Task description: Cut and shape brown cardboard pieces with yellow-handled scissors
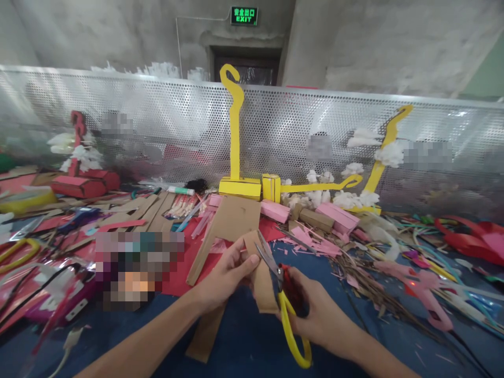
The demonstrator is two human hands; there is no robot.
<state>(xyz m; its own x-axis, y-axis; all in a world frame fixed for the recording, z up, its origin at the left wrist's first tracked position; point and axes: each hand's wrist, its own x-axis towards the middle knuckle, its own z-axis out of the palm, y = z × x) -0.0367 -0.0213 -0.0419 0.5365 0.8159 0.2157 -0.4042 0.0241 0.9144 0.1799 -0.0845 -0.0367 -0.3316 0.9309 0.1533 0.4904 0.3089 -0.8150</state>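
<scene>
A brown cardboard strip (264,289) is pinched in my left hand (235,268), near the middle of the view. My right hand (309,302) grips scissors (289,331) with a yellow handle loop. Their blades lie over the upper part of the strip; whether they cut into it is hard to tell. Something dark red shows between the right hand's fingers. Beyond the hands lies a wider cardboard piece (238,215), with a narrow strip (202,252) along its left side. Another cardboard strip (207,336) lies on the blue table below my left hand.
A yellow hook-shaped stand (235,136) rises behind the cardboard, before a perforated metal panel (189,121). Pink scraps (315,242) and a pink glue gun (423,294) lie at right. Left are a red stand (84,182) and yellow-handled scissors (19,254).
</scene>
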